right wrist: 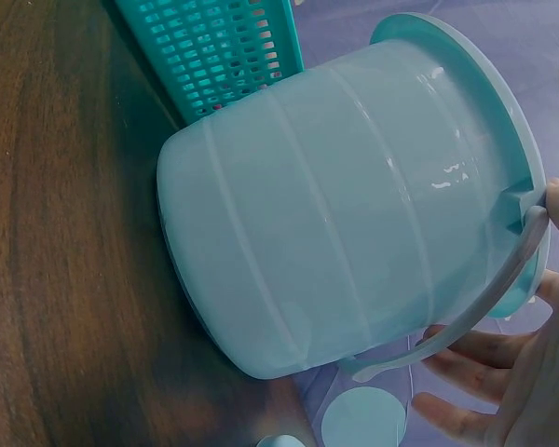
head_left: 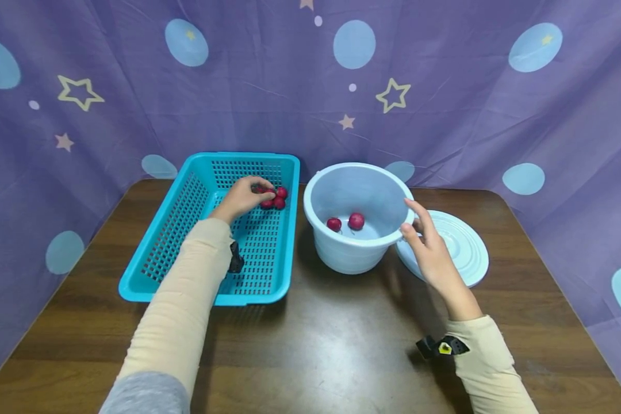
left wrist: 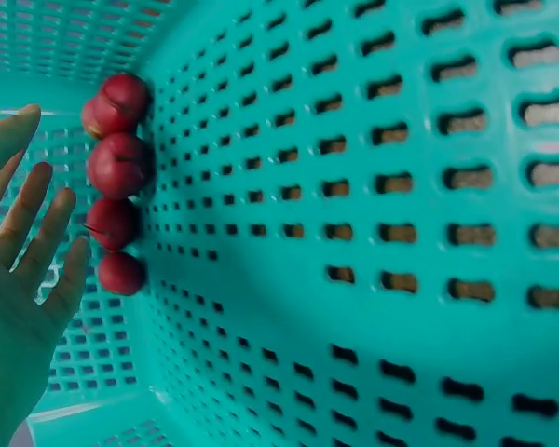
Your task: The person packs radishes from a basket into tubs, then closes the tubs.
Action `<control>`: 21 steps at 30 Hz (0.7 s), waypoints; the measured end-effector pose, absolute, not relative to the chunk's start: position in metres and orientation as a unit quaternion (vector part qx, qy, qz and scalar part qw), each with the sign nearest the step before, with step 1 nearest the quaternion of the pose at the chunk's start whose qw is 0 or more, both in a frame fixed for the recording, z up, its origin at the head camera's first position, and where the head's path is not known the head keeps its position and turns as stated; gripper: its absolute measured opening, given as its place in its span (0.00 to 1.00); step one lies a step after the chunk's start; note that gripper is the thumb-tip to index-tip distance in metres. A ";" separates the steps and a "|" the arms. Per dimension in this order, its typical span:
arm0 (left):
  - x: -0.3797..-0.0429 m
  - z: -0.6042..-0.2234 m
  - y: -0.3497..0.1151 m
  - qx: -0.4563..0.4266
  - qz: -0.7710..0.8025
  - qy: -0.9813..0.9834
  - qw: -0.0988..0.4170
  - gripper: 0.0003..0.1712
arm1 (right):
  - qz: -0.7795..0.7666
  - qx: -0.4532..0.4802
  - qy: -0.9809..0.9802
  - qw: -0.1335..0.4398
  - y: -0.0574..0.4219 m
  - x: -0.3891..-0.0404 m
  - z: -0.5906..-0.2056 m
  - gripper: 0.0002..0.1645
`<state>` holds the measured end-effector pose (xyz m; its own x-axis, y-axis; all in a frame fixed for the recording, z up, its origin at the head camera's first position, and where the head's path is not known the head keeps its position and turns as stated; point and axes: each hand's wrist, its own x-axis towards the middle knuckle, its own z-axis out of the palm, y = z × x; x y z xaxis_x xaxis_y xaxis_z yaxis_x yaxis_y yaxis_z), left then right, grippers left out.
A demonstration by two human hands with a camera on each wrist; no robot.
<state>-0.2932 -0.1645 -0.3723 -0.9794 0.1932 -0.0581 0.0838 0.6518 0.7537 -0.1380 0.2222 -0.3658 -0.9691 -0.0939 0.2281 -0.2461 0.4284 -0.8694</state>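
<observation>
Left grip [head_left: 238, 199], fingers apart, hovers beside red fruits [left wrist: 119, 166] in the turquoise basket [head_left: 294, 230]; right grip [head_left: 430, 248] clamps the bucket [head_left: 348, 253] by its rim

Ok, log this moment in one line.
left hand: at red fruits in teal basket; right hand: touching bucket rim; bucket: two red fruits inside; lid: on table

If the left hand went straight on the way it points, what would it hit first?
Most likely the red fruit just ahead of the left hand, inside the basket; the exact gap is hard to judge.
</observation>
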 end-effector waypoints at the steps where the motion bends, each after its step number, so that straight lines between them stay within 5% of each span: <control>1: -0.293 -0.373 -0.166 0.075 0.409 0.907 0.069 0.18 | 0.525 0.101 -0.842 0.072 0.222 -0.138 -0.366 0.33; 21: -0.298 -0.387 -0.166 0.090 0.300 0.945 0.097 0.21 | 0.524 0.101 -0.843 0.072 0.223 -0.139 -0.365 0.33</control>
<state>-0.2978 -0.1660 -0.3866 -0.9650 0.2285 -0.1284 0.1128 0.8042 0.5836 -0.1393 0.2227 -0.3652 -0.9690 -0.0954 0.2279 -0.2466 0.4302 -0.8684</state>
